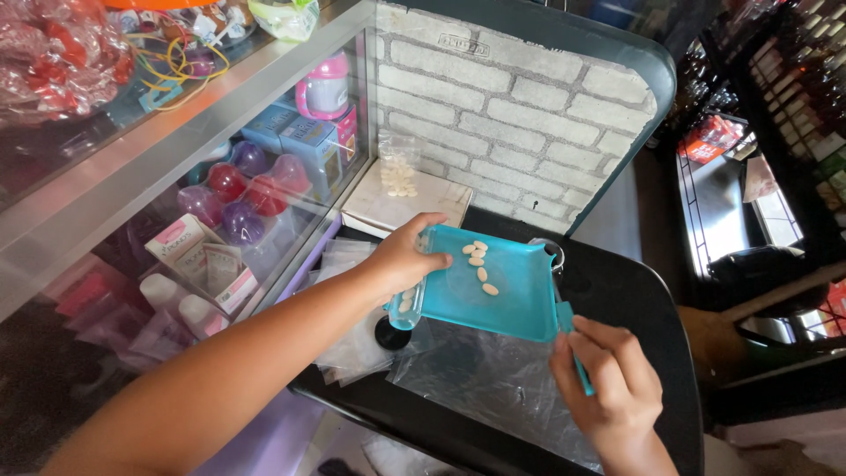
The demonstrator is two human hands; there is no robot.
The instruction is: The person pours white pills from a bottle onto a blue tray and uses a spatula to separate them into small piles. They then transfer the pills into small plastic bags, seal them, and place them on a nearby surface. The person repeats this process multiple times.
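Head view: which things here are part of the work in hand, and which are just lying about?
In use:
left hand
right hand
teal counting tray
pale pills on it
clear plastic bag under the tray

Lying about:
stack of small clear bags
bagged pills on the white box
glass display case of goods
brick-pattern panel

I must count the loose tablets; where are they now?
In the head view, the white tablets lie on the teal counting tray, held by the left hand.
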